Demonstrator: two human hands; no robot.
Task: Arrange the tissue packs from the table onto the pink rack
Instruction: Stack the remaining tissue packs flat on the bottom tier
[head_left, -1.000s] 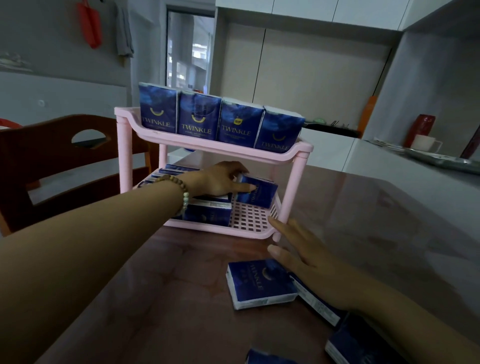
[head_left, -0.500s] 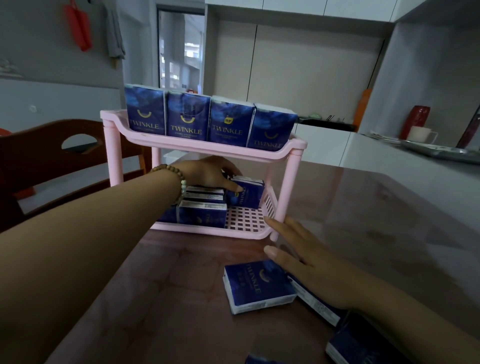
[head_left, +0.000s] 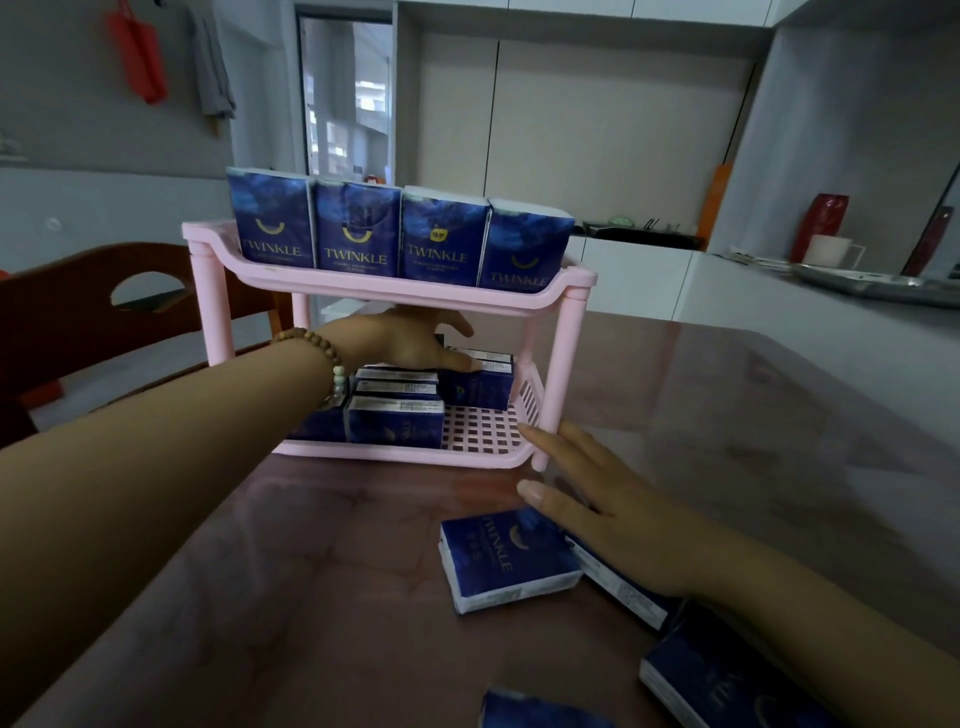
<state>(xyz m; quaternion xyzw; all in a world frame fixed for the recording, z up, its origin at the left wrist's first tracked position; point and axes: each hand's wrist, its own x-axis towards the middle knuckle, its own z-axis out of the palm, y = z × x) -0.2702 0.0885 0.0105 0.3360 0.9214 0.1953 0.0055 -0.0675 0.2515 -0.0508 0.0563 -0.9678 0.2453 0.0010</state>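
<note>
On the glossy reddish-brown stone counter (head_left: 322, 597) stands a two-tier pink plastic rack (head_left: 563, 364) with a gridded lower shelf. Four upright dark blue plastic-wrapped tissue packs (head_left: 358, 228) line its top tier; more lie below. The left hand (head_left: 400, 345) reaches in, fingers resting on one lower pack (head_left: 480, 387). The right hand (head_left: 597, 509) lies flat and released over loose packs (head_left: 506, 564) on the counter.
</note>
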